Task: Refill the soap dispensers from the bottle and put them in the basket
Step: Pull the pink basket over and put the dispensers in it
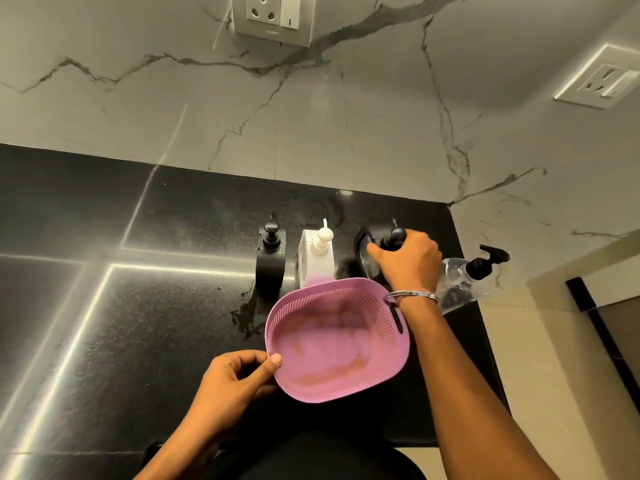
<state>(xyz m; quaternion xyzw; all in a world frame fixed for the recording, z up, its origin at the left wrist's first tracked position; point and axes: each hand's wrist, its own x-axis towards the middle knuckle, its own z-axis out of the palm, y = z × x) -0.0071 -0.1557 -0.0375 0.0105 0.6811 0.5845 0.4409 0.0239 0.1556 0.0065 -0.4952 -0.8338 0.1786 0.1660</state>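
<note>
While the pink basket (337, 341) sits tilted at the centre of the frame on the black counter (104, 306), we note that the left hand (235, 379) pinches its near-left rim, thumb on the inner edge and fingers curled beneath. We see nothing inside the basket; its perforated wall faces the upper right.

Behind the basket, toward the middle of the frame, three dispensers stand in a row by the wall. We record a black dispenser (270, 258) at the left, upright, with a round black pump head. Just beside it to the right stands a white dispenser (317, 258) with a white pump, its lower part hidden behind the basket rim. Further right, a second black dispenser (372, 254) is gripped at its pump neck by the right hand (410, 261), fingers curled round the top; it appears tilted, though the hand covers much of it. The right wrist carries a metal bangle (412, 295) and crosses above the basket's right edge.

At the right of the frame, a clear bottle (457, 278) with a black pump lies at the counter's edge, partly hidden behind the right forearm. We cannot tell its fill level.

A wet patch (247, 313) marks the counter left of the basket. Two wall sockets appear, one at the top centre (273, 19) and one at the upper right (604, 77), on the marble-patterned wall (138, 98).
</note>
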